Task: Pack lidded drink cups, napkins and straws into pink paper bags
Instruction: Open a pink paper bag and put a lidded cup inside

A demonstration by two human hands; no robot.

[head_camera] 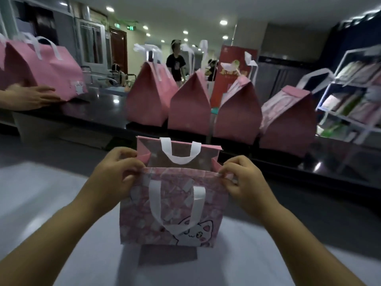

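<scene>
- A pink bag [171,209] with a white cat printed on its front is upright in the middle, over the white table [41,193]. I cannot tell whether its base rests fully on the table.
- The left hand [118,172] pinches the left end of the bag's near top edge, with the fingers curled over the rim.
- The right hand [241,178] pinches the right end of the same edge in the same way.
- The bag's mouth is pulled open, and the side folds show at both corners.
- The near handle [156,205] hangs down the front, and the far handle [181,153] droops inside against the back wall.
- Behind it, on a dark counter [103,108], four closed bags [147,100] stand side by side.
- At far left another person's hand [31,97] touches a further bag [51,73].
- A white rack [350,100] stands at right.
</scene>
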